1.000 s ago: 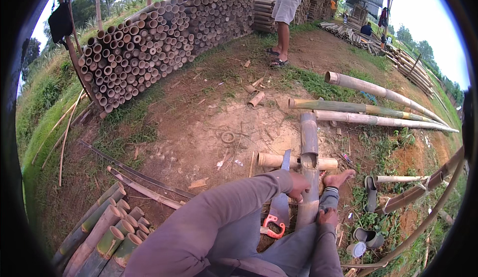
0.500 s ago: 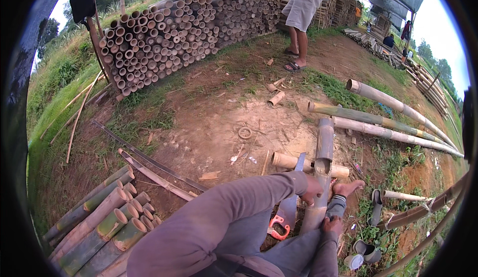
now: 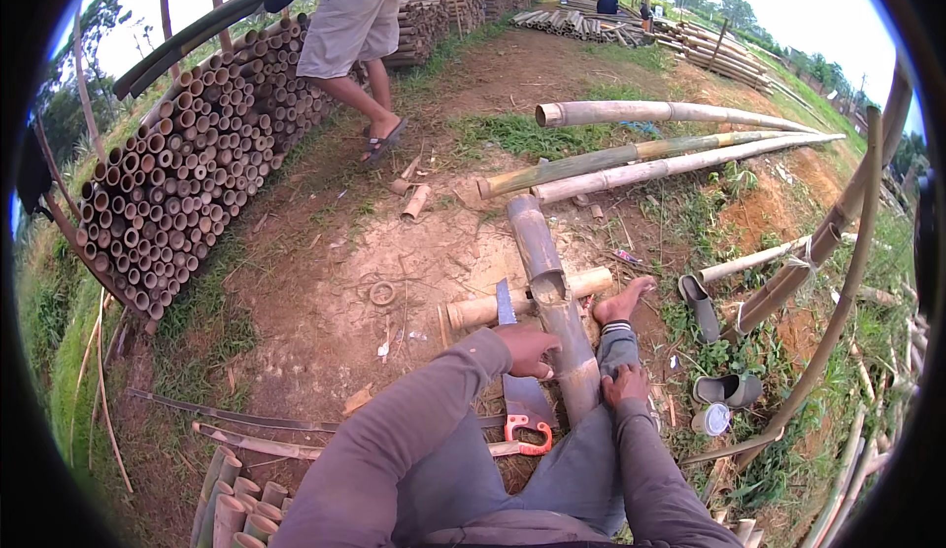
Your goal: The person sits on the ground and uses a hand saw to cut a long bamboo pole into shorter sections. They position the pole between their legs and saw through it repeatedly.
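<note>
A thick bamboo pole (image 3: 581,376) runs from between my legs across a shorter bamboo piece (image 3: 475,312), with a cut notch in its upper side. My left hand (image 3: 530,351) is at the pole's left side, fingers curled; what they hold, if anything, I cannot make out. Below that hand lies a handsaw (image 3: 530,402) with an orange handle, its blade pointing away from me beside the pole. My right hand (image 3: 626,383) rests on my right lower leg near the trouser cuff, its fingers laid over the cloth and holding nothing.
A large stack of cut bamboo (image 3: 187,154) stands at the left. Another person (image 3: 355,35) in shorts carries dark poles beside it. Long poles (image 3: 650,159) lie ahead at right. Clogs (image 3: 727,390) and a white cup (image 3: 711,419) are at my right; cut bamboo pieces (image 3: 229,513) lie lower left.
My view has turned to the right, so the scene shifts left. The other person now shows dark poles in their arms and has stepped. My hands stay by the pole and on my leg.
</note>
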Action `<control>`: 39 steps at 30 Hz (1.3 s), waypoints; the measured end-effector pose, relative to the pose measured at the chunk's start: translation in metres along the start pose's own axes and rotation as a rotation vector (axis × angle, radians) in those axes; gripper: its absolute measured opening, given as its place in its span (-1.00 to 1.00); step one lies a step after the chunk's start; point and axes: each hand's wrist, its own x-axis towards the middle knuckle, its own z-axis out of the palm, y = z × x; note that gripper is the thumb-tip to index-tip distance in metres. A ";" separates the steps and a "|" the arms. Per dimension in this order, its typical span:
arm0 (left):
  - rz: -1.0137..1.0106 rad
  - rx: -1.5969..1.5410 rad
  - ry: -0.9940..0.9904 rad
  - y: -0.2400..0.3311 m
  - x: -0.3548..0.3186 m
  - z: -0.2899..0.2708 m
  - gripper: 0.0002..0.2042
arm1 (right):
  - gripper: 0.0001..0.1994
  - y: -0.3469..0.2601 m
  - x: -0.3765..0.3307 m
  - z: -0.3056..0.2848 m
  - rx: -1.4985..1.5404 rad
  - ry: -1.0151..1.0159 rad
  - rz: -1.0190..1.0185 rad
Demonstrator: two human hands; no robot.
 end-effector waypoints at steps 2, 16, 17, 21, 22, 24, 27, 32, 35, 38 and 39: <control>0.024 -0.027 0.003 0.001 -0.001 -0.002 -0.39 | -0.45 -0.002 -0.001 -0.002 -0.017 -0.023 0.010; 0.006 -0.047 -0.041 0.009 -0.003 -0.010 -0.43 | -0.46 -0.006 -0.004 -0.013 0.018 -0.063 0.050; -0.017 -0.043 -0.048 0.009 -0.002 -0.010 -0.43 | -0.46 -0.005 -0.004 -0.012 0.033 -0.056 0.039; -0.016 -0.058 -0.055 0.006 -0.001 -0.008 -0.43 | -0.46 -0.004 -0.004 -0.010 0.038 -0.049 0.029; -0.009 -0.059 -0.052 0.005 -0.001 -0.008 -0.43 | -0.45 -0.004 -0.003 -0.009 0.028 -0.047 0.030; 0.006 -0.052 -0.039 0.004 -0.001 -0.008 -0.43 | -0.46 -0.004 -0.002 -0.008 0.044 -0.050 0.038; 0.012 -0.036 -0.020 0.002 -0.001 -0.006 -0.43 | -0.46 -0.004 -0.002 -0.008 0.048 -0.039 0.028; 0.030 -0.001 -0.014 0.001 -0.001 -0.007 -0.39 | -0.48 -0.005 -0.005 -0.010 0.046 -0.018 0.017; -0.016 -0.033 -0.025 0.003 -0.002 -0.007 -0.43 | -0.46 -0.007 -0.006 -0.014 0.037 -0.042 0.029; -0.012 -0.047 -0.013 0.004 -0.003 -0.008 -0.43 | -0.43 -0.010 -0.007 -0.016 0.025 -0.057 0.040; 0.013 -0.023 -0.005 0.004 -0.003 -0.008 -0.41 | -0.45 -0.011 -0.007 -0.017 0.031 -0.038 0.035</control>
